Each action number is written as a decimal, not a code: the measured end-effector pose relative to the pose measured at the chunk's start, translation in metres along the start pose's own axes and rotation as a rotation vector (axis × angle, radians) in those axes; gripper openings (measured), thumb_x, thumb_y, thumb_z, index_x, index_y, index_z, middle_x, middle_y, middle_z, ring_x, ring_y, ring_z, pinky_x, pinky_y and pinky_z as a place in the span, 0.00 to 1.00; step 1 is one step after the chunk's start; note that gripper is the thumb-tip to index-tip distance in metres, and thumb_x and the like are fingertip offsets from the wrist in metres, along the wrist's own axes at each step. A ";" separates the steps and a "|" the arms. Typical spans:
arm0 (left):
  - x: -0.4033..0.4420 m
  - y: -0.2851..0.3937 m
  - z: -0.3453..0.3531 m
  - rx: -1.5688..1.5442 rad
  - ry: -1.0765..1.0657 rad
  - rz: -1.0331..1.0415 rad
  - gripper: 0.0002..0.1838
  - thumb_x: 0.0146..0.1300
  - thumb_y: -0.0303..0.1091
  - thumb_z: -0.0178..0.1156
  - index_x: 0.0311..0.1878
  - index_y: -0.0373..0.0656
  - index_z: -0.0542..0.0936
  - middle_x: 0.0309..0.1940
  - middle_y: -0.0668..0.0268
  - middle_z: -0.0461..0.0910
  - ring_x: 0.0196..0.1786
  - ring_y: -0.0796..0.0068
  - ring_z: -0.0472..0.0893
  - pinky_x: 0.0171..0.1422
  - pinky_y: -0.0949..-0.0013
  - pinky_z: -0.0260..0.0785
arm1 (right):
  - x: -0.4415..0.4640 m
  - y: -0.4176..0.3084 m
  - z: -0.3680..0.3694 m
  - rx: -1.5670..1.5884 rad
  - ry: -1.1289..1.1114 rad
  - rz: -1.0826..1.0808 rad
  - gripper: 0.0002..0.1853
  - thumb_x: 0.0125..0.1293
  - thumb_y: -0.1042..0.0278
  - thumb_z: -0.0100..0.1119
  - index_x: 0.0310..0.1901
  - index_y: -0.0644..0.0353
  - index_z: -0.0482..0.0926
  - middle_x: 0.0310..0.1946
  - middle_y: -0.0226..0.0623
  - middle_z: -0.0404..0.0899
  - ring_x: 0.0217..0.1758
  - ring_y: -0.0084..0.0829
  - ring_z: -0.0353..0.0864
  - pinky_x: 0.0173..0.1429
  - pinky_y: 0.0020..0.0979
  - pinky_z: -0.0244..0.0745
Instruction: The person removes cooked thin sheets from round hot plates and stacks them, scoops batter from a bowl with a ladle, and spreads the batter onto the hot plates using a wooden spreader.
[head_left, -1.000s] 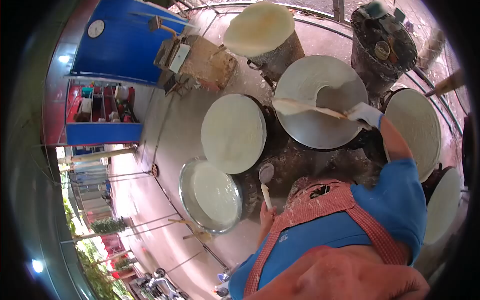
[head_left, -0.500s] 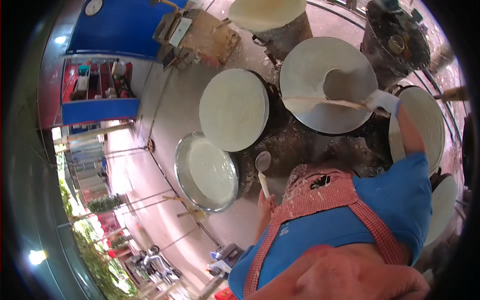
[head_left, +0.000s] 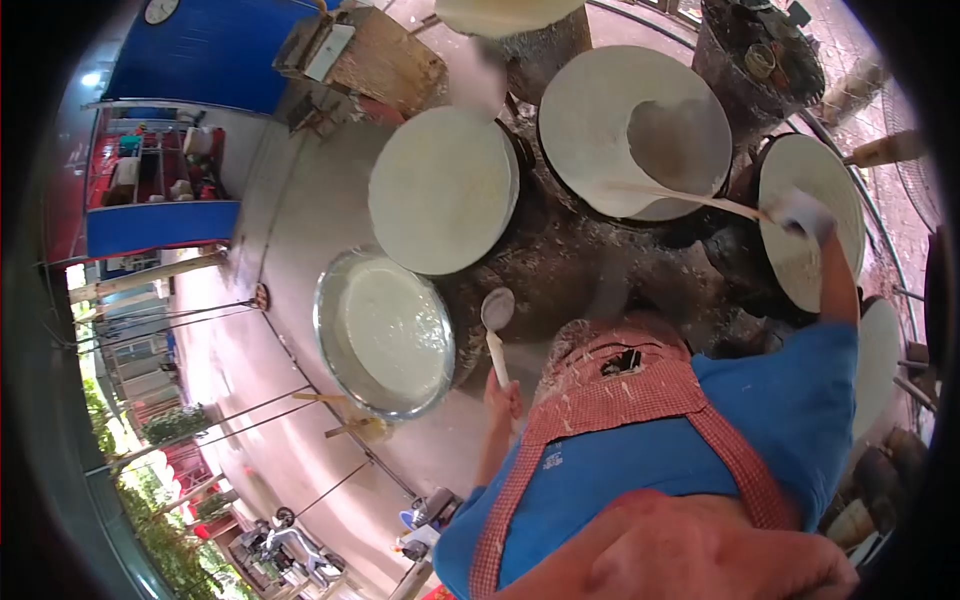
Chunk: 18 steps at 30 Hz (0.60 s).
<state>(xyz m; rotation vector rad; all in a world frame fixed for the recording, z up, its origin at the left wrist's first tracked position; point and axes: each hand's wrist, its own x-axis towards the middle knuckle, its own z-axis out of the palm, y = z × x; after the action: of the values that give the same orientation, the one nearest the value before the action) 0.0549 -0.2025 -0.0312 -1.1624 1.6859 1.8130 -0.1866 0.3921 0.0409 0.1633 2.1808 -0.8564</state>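
Observation:
My left hand (head_left: 503, 397) is closed around the pale handle of a ladle (head_left: 498, 308), held upright near the apron with its bowl up. My right hand (head_left: 803, 214), in a whitish glove, grips a long thin wooden stick (head_left: 700, 198). The stick reaches left across the near edge of a round griddle (head_left: 683, 148). White batter (head_left: 578, 125) coats most of that griddle, while a bare grey patch shows at its right side. Beside the ladle stands a metal basin (head_left: 447, 345) of white liquid batter (head_left: 395, 325).
A second coated griddle (head_left: 440, 190) lies left of the first, and another (head_left: 808, 225) sits under my right forearm. One more pale round (head_left: 510, 12) is at the far edge. A dark drum (head_left: 715, 70) with items on top stands at far right. A worn wooden box (head_left: 390, 60) is behind.
The stick and my right hand have moved right and toward me relative to the griddle. White batter now covers more of its near left part. The ladle stays upright; the whole view has shifted.

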 end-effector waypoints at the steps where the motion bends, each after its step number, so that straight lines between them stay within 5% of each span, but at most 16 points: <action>1: 0.005 0.001 -0.007 -0.011 -0.020 -0.010 0.34 0.57 0.23 0.52 0.65 0.55 0.53 0.16 0.71 0.62 0.10 0.83 0.59 0.11 0.78 0.48 | -0.029 0.054 0.007 0.185 -0.001 -0.028 0.10 0.54 0.69 0.52 0.34 0.64 0.78 0.21 0.31 0.74 0.12 0.19 0.65 0.15 0.25 0.59; 3: 0.011 0.006 -0.026 -0.092 -0.127 -0.043 0.32 0.57 0.24 0.52 0.64 0.54 0.54 0.16 0.73 0.62 0.10 0.83 0.59 0.10 0.78 0.48 | -0.098 0.112 0.070 0.765 0.199 0.100 0.16 0.53 0.71 0.54 0.44 0.68 0.77 0.29 0.33 0.77 0.21 0.19 0.71 0.23 0.22 0.64; 5: 0.024 0.004 -0.041 0.139 -0.100 -0.028 0.31 0.58 0.24 0.52 0.63 0.55 0.55 0.15 0.74 0.61 0.10 0.84 0.59 0.10 0.78 0.48 | -0.121 0.063 0.161 1.057 0.533 -0.052 0.21 0.52 0.73 0.54 0.50 0.69 0.74 0.33 0.35 0.78 0.31 0.21 0.73 0.32 0.22 0.67; 9: 0.014 0.016 -0.062 -0.198 -0.351 -0.071 0.24 0.58 0.25 0.52 0.57 0.56 0.59 0.15 0.74 0.59 0.10 0.85 0.58 0.10 0.81 0.48 | -0.052 -0.059 0.287 0.584 0.853 0.000 0.18 0.55 0.61 0.60 0.45 0.62 0.78 0.33 0.31 0.80 0.35 0.18 0.73 0.43 0.24 0.69; 11: 0.020 0.013 -0.074 -0.269 -0.438 -0.086 0.25 0.58 0.26 0.51 0.57 0.56 0.58 0.16 0.74 0.59 0.11 0.85 0.59 0.10 0.81 0.49 | 0.007 -0.104 0.332 0.325 1.067 -0.238 0.17 0.56 0.54 0.58 0.43 0.54 0.79 0.34 0.45 0.80 0.35 0.40 0.80 0.41 0.36 0.72; 13: 0.007 0.020 -0.080 -0.243 -0.478 -0.052 0.25 0.59 0.28 0.51 0.59 0.57 0.58 0.16 0.74 0.59 0.11 0.85 0.59 0.10 0.82 0.51 | 0.029 -0.125 0.338 -0.025 0.904 -0.018 0.16 0.58 0.49 0.52 0.41 0.48 0.79 0.31 0.45 0.79 0.34 0.46 0.78 0.40 0.41 0.72; 18: 0.006 0.001 -0.107 -0.623 -0.913 -0.098 0.31 0.63 0.30 0.48 0.66 0.66 0.51 0.17 0.72 0.58 0.12 0.85 0.58 0.10 0.83 0.52 | -0.011 -0.060 0.332 -0.184 1.049 0.172 0.15 0.60 0.49 0.48 0.43 0.44 0.77 0.25 0.45 0.76 0.27 0.47 0.78 0.32 0.46 0.72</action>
<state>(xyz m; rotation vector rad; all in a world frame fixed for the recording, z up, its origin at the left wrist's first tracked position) 0.0829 -0.3057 -0.0272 -0.4168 0.5567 2.3458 0.0040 0.1403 -0.0780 0.8489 3.1172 -0.4910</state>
